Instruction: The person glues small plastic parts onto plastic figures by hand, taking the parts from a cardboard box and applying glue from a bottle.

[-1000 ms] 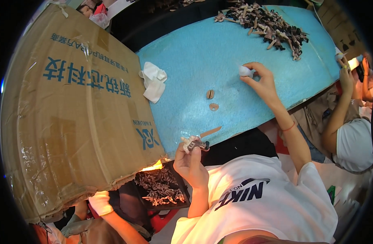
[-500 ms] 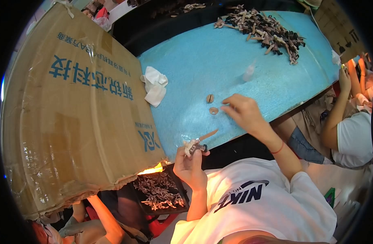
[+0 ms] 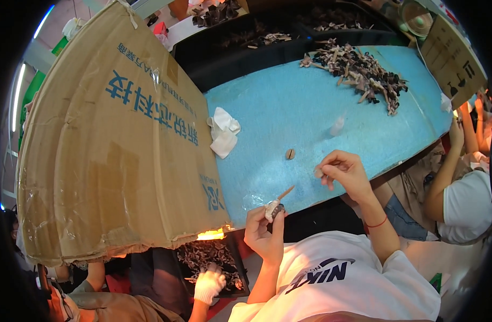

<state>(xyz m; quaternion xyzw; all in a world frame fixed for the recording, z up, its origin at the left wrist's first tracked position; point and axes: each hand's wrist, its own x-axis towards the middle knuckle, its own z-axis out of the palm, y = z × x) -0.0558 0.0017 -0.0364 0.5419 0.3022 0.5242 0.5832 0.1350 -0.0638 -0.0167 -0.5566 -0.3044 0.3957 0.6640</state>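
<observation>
At the left, a crumpled white tissue [image 3: 224, 133] is laid on the blue tabletop [image 3: 262, 102]. The left hand [image 3: 264, 232] is raised at its near edge, forearm nearly upright, a small figurine [image 3: 274, 211] being gripped between thumb and fingers, its tan strip pointed up and rightward. Farther right, the right hand [image 3: 346, 173] is extended leftward over the tabletop, fingers bent, thumb and forefinger nearly closed on a small pale disc [image 3: 318, 172]. Behind it, figurines are heaped in a pile [image 3: 358, 75].

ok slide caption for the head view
Left hand holding a small figurine, right hand pinching a pale piece, at a blue worktable.
</observation>
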